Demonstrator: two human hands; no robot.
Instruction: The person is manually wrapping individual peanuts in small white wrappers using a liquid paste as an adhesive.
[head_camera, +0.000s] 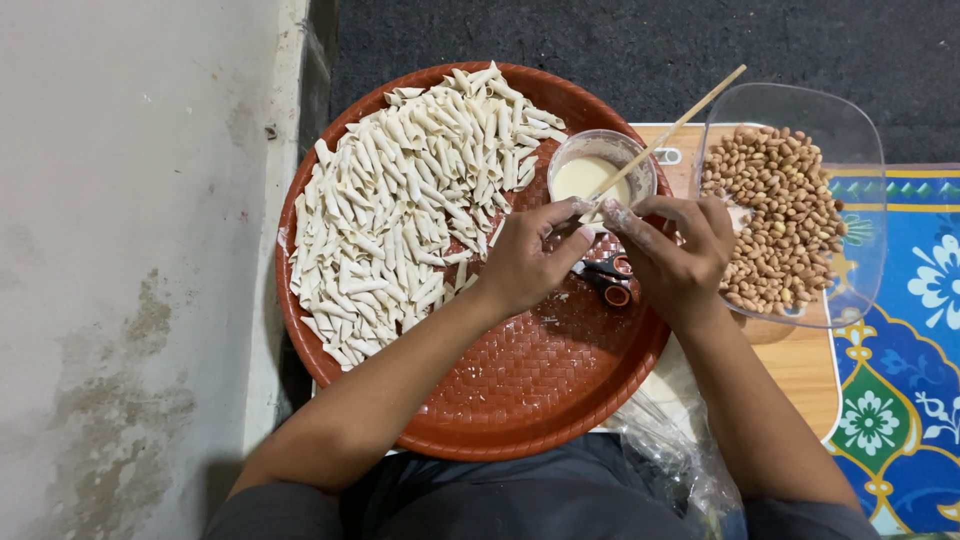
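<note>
While both hands meet over the round red-brown woven tray (520, 400), the left hand (525, 262) holds its grip narrow, thumb and forefinger pinched at a small pale piece of dough (592, 212) that sits between the two hands. The right hand (678, 255) also keeps its grip narrow: its fingertips close on the same small piece and on the lower end of one thin wooden stick (670, 130). Whether the stick rests in the right grip alone cannot be told. The stick slants up and to the right, crossing the rim of one small clear cup (640, 175) that holds a pale liquid paste; the cup stands on the tray's far edge.

Count of items:
- One tray, carrying a large heap of small rolled dough tubes (410, 200), too many to count, on its left half.
- One pair of scissors (608, 282) with orange handle loops, lying on the tray directly beneath the hands.
- One clear plastic bowl (850, 130) of peanuts (780, 220), just beside the right hand, on the wooden worktop (800, 365).

Both forearms reach forward from the lower edge of the view and converge; the wrists bend inward, the palms turn toward each other, and the backs of the hands face up
</note>
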